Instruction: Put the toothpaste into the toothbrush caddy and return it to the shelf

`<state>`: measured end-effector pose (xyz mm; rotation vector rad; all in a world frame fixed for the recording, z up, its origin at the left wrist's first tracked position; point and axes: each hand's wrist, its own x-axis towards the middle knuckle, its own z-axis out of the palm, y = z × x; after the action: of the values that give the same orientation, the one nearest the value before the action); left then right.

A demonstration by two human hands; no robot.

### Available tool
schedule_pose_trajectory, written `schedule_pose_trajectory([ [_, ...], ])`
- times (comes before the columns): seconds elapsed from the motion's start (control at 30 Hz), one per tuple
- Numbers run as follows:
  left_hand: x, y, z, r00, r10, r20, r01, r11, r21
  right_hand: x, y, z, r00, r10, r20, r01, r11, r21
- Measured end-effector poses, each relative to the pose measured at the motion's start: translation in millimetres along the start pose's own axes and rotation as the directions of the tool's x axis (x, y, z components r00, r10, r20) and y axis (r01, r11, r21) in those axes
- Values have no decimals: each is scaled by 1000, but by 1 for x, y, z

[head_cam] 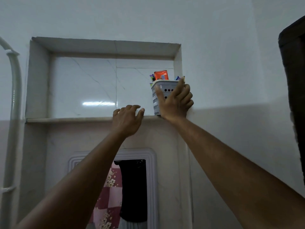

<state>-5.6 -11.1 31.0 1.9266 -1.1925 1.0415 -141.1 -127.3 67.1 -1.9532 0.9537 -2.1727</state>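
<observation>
A white perforated toothbrush caddy (162, 87) stands at the right end of the recessed wall shelf (69, 119), close to the niche's right wall. The orange end of a toothpaste tube (160, 75) sticks up out of it, with several toothbrush handles beside it. My right hand (175, 101) is wrapped around the caddy's front and right side, thumb on the front and fingers up to the rim. My left hand (127, 119) hovers at the shelf's front edge just left of the caddy, fingers spread and curled, holding nothing.
The tiled niche is set high in a white wall. A white pipe (14, 96) runs down the left side. Below the shelf hangs a framed mirror (152, 179). A dark object (293, 80) fills the right edge.
</observation>
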Motion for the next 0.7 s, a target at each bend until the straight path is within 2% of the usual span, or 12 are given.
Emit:
schedule_pose_trajectory([
  [0.17, -3, -1, 1, 1000, -3, 4, 3, 1000, -5, -25, 16, 12, 961, -53, 271, 82, 992, -99],
  [0.43, -7, -5, -7, 997, 15, 73, -12, 999, -46, -25, 29, -1, 878, -68, 473, 156, 976, -150],
  [0.53, -16, -6, -12, 994, 45, 96, -41, 998, -36, -33, 31, -12, 883, -105, 458, 156, 985, -76],
  [0.7, -33, 3, -26, 998, 35, 49, -29, 991, -129, -51, 25, -36, 965, -135, 225, 90, 976, 197],
])
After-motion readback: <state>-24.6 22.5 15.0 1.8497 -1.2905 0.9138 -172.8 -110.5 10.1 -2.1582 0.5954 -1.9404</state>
